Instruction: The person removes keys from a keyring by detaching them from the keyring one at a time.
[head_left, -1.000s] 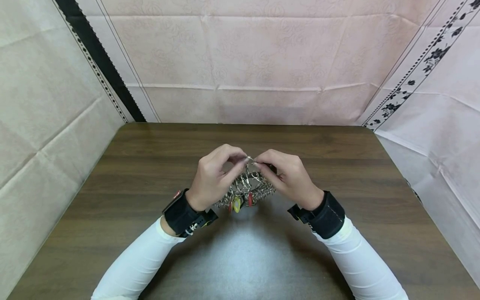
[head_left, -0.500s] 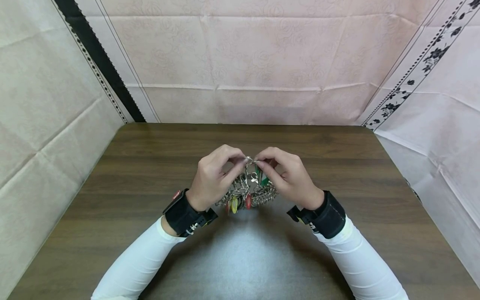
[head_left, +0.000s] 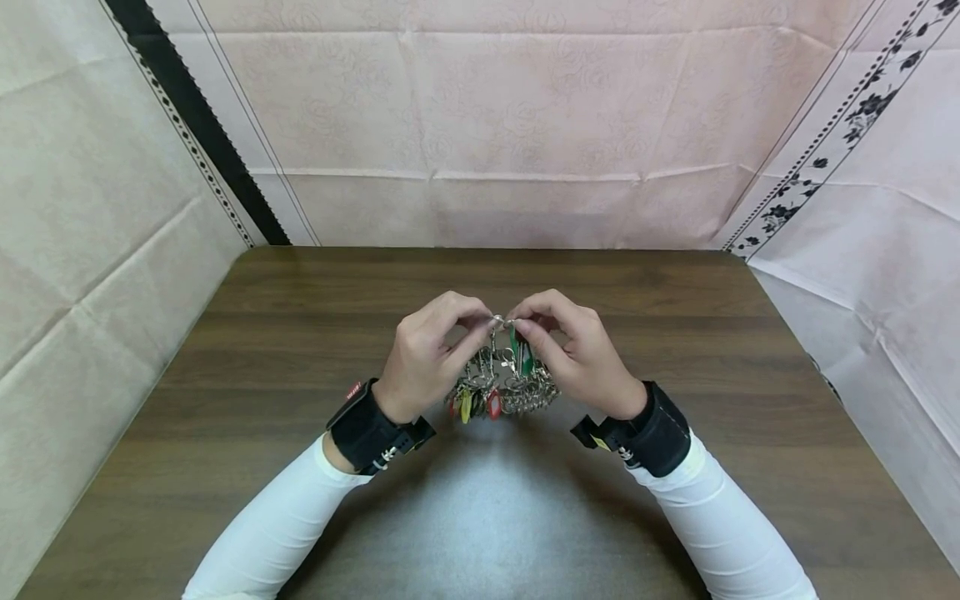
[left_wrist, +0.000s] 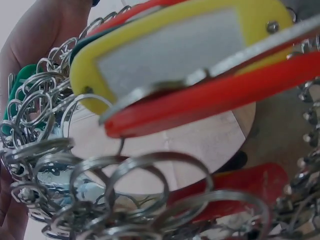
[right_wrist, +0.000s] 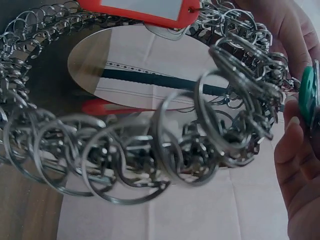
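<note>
Several small metal key rings, linked in a loop [head_left: 525, 400], hang below my hands in the head view, with a yellow key tag [head_left: 466, 406] and a red key tag [head_left: 493, 405] at the front. A metal ring at the top lies between my fingertips. My left hand [head_left: 431, 354] pinches its left side; my right hand [head_left: 581, 346] pinches its right side. Green key tags [head_left: 525, 357] dangle just beneath the right fingertips. The yellow tag [left_wrist: 167, 62] fills the upper left wrist view. Near my right fingers, a green tag [right_wrist: 306, 94] shows edge-on.
Around the hands lies a brown wooden tabletop [head_left: 337, 292]. Pale cloth [head_left: 525, 125] stands behind and along both sides. Inside the ring loop, an oval disc [right_wrist: 145, 65] shows cloth; the wrist views do not settle whether it mirrors.
My right hand has lifted slightly, and green tags have come into sight below its fingers. The hanging rings and tags have shifted a little; my left hand stays nearly still.
</note>
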